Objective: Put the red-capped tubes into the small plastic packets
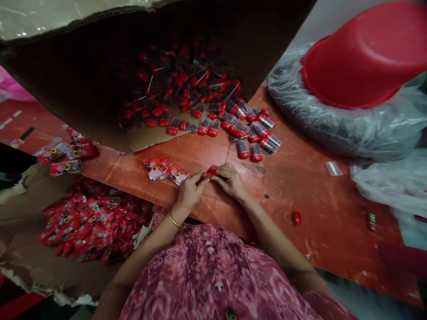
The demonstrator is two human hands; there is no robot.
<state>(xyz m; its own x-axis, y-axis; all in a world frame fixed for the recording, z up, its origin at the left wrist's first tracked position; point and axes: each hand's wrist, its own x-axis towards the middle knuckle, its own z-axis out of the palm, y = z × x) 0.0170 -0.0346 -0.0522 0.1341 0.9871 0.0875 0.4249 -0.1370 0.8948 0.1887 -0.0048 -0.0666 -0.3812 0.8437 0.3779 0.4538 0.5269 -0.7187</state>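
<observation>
Both hands (210, 184) pinch one small red packet (211, 171).

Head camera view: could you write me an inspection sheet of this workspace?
Surface: reddish wooden table, scuffed.
Job's things: small red packet held between left hand and right hand; printed red packets lie beside them.
Clutter: red-capped vials spilling from tipped cardboard box; packet pile on cardboard lower left; loose red cap.
Grippers: both hands pinch the packet.
Cables: nothing seen.
Surroundings: red basin on plastic-wrapped bundle.
</observation>
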